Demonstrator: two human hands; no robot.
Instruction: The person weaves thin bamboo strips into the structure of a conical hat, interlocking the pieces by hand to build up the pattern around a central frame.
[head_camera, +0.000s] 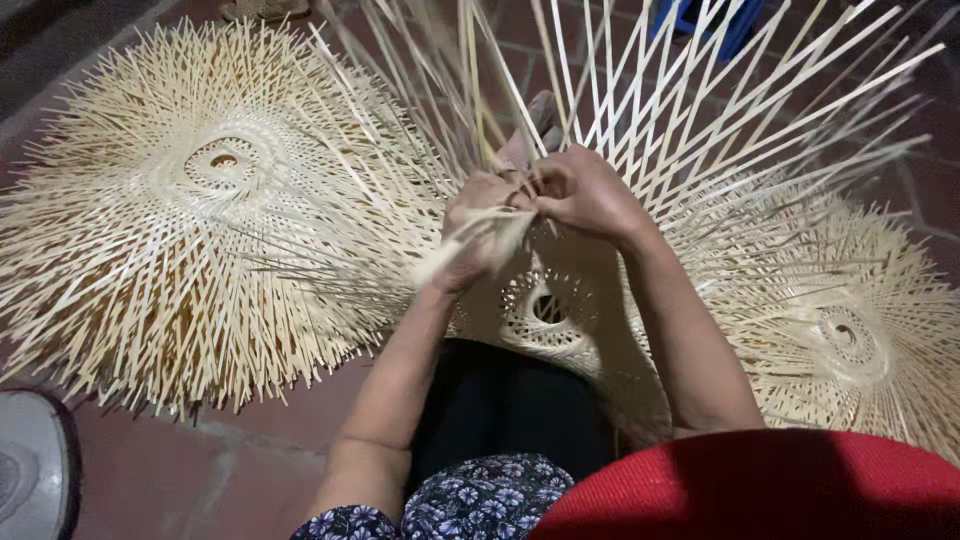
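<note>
We're over the lap w/ a half-woven bamboo piece (548, 310) propped between the knees, its loose strips (640, 90) fanning up & out toward the top of view; our left hand (478, 232) is clenched on a blurred bundle of strips just left of centre, & our right hand (583, 190) pinches strips right beside it, fingers touching the left hand's. On the red tiled floor (200, 470) a big woven stack (200, 200) lies to the left, a smaller woven disc (850, 340) to the right, both apart from the hands. A red rim (760, 490) cuts the bottom right.
</note>
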